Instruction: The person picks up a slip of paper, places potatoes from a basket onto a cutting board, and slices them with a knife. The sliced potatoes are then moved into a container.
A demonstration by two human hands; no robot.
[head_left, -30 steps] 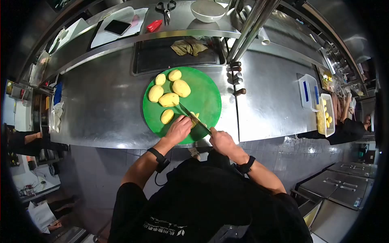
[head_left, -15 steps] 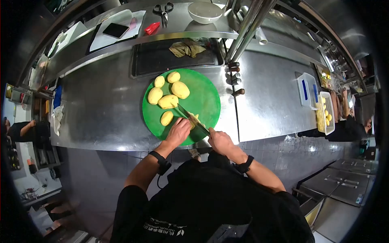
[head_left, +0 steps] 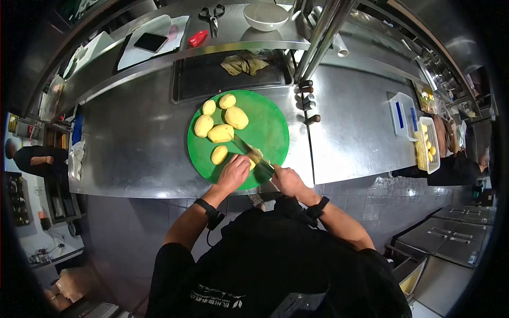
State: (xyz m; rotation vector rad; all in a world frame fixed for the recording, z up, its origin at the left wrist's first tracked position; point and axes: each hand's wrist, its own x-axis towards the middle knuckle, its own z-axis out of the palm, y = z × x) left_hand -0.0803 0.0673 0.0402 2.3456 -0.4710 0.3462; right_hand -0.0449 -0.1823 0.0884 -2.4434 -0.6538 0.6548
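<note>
On the round green cutting board [head_left: 268,119], several peeled potatoes [head_left: 236,117] lie together toward the left and back. My left hand [head_left: 234,174] is at the front of the board, its fingers curled and pressed on a cut potato [head_left: 252,165]. The handle of a kitchen knife [head_left: 253,153] is gripped in my right hand [head_left: 288,182] at the board's front right edge. Its blade slants away to the left, right beside my left fingertips, the tip near a whole potato. Pale pieces of potato show along the blade; the blade and my fingers partly hide them.
A black tray [head_left: 196,79] with a crumpled cloth [head_left: 244,64] stands behind the board. Several knife handles [head_left: 313,120] stick up at the right. A white basket [head_left: 433,146] of potatoes stands far right, near another person. On the shelf are a bowl [head_left: 266,17], scissors [head_left: 212,20] and a phone [head_left: 150,42].
The knife blade has turned so more of its flat side shows, and it has shifted slightly. My left hand stays on the potato. At far left, another person has come further into view.
</note>
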